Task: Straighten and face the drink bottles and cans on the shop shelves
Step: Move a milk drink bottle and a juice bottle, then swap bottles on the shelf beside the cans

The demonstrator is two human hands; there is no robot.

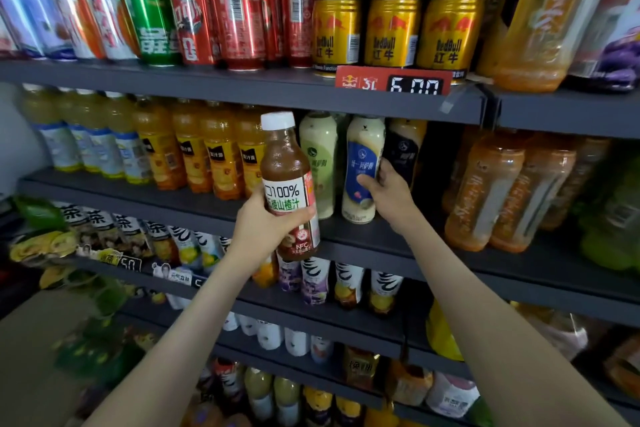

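My left hand [268,222] grips a brown hawthorn juice bottle [287,180] with a white cap and a "100%" label, held upright in front of the second shelf [360,236]. My right hand [389,192] is wrapped around the lower half of a cream milk-tea bottle with a blue label [362,163], which stands on that shelf. A green-labelled milk-tea bottle [320,152] stands to its left and a dark-labelled one [403,149] to its right, partly behind my right hand.
Orange juice bottles [218,156] fill the second shelf to the left; large orange tea bottles [485,191] stand to the right. Above are red cans [239,17], gold Red Bull cans [393,28] and a price tag [393,81]. Lower shelves hold tea bottles [315,282].
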